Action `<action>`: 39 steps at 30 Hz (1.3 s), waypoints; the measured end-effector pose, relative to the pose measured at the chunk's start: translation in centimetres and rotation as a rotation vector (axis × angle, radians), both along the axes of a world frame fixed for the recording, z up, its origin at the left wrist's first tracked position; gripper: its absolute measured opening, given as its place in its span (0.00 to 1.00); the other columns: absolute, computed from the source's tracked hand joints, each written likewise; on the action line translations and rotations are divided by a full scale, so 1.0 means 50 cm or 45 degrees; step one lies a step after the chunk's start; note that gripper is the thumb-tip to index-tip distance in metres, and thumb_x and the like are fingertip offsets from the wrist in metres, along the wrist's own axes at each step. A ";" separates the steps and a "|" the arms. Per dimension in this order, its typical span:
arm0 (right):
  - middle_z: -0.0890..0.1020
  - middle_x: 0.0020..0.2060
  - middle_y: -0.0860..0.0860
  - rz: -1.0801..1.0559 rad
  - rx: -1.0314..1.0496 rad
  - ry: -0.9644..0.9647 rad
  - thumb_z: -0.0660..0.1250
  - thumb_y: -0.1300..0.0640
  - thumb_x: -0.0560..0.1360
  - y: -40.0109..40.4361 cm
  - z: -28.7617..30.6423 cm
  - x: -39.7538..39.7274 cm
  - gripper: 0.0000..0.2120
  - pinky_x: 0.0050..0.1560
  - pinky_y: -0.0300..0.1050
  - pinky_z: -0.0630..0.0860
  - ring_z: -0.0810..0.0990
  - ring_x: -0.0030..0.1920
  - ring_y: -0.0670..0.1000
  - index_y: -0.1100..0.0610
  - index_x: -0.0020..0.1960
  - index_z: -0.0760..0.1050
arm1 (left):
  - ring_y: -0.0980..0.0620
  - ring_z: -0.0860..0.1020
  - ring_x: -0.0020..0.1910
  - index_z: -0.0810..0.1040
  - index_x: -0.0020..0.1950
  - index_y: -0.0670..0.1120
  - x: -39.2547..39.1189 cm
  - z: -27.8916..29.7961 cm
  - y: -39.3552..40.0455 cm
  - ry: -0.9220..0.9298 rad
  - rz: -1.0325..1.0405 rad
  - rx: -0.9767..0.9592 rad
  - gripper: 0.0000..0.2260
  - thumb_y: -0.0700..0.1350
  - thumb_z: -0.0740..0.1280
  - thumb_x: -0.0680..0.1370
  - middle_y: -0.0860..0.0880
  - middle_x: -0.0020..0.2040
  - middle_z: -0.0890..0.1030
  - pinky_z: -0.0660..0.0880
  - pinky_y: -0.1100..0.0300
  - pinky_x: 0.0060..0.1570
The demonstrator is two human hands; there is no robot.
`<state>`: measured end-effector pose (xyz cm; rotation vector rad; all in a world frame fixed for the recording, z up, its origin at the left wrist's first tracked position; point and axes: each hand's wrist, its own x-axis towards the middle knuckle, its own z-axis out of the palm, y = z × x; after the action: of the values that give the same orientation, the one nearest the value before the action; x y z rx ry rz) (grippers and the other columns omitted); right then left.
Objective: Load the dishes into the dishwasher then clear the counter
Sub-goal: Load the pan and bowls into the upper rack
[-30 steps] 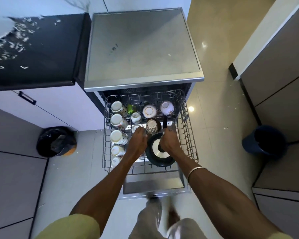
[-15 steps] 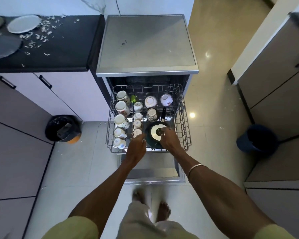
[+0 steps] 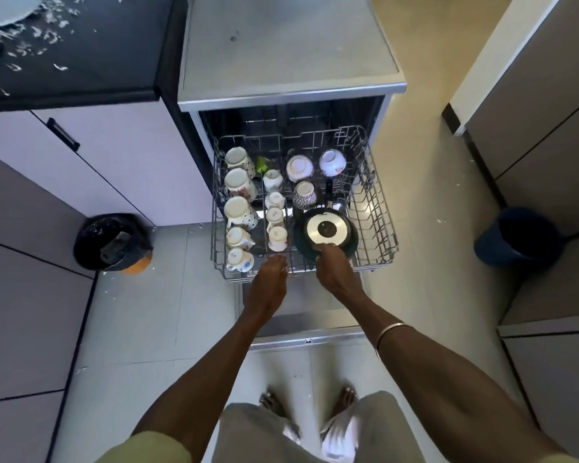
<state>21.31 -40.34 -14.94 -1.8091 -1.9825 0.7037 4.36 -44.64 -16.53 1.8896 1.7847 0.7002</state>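
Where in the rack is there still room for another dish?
The rack's right strip of bare tines, between the pan and the right wall, is free, as is the back row behind the bowls. The left columns of cups are packed. The right hand touches the pan; the left hand is at the front rim.

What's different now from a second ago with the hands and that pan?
The left hand has drawn back off the cups to the front edge of the rack. The right hand still touches the upside-down pan. Cups and bowls stayed put.
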 end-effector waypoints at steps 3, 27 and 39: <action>0.82 0.53 0.60 -0.008 0.106 0.026 0.65 0.68 0.77 -0.021 -0.081 -0.004 0.12 0.52 0.47 0.76 0.79 0.54 0.58 0.63 0.59 0.78 | 0.43 0.72 0.70 0.72 0.71 0.41 0.002 -0.080 -0.012 -0.019 -0.002 -0.028 0.17 0.41 0.62 0.82 0.42 0.69 0.74 0.68 0.51 0.69; 0.79 0.64 0.54 0.179 1.251 -0.102 0.56 0.56 0.83 0.115 -0.381 0.044 0.16 0.73 0.48 0.60 0.72 0.69 0.54 0.57 0.62 0.79 | 0.46 0.76 0.65 0.82 0.58 0.39 0.052 -0.372 0.134 0.082 0.180 1.164 0.10 0.34 0.65 0.79 0.45 0.60 0.82 0.60 0.48 0.73; 0.78 0.66 0.54 0.023 1.570 -0.068 0.54 0.55 0.83 0.247 -0.412 0.006 0.18 0.73 0.49 0.60 0.70 0.71 0.54 0.59 0.63 0.78 | 0.47 0.76 0.66 0.83 0.58 0.40 0.017 -0.405 0.290 0.096 0.161 1.626 0.11 0.35 0.63 0.79 0.46 0.60 0.82 0.65 0.47 0.70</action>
<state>21.60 -27.99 -35.53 -1.0099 -1.7587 -0.5255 5.19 -30.12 -36.75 2.4880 1.5840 2.2031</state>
